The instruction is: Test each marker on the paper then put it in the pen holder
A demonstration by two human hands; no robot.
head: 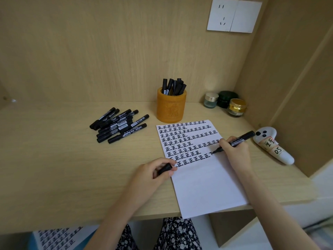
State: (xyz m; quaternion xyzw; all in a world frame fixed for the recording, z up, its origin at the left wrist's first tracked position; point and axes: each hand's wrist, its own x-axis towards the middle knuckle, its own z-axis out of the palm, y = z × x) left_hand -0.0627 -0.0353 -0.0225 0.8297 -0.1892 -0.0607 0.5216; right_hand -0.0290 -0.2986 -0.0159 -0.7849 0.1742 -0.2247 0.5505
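The paper [207, 186] overhangs the front edge of the desk [54, 168], so a hard stroke could, I judge, skew it and smear fresh ink. The pen holder [171, 109] stands just behind the sheet, already crowded, so 1 more marker may jam. The right hand [234, 152] has its fingers clamped on the marker [239, 139], tip on the paper mid-character. The left hand [153, 170], at the sheet's left edge, curls its fingers round the cap [164, 169]; dropped, it could roll off. A pile of capped markers [119, 125] lies left, a white ghost-shaped toy [273, 147] right, and 3 jars [225, 103] sit in the corner. Nothing blocks the reach to the holder.
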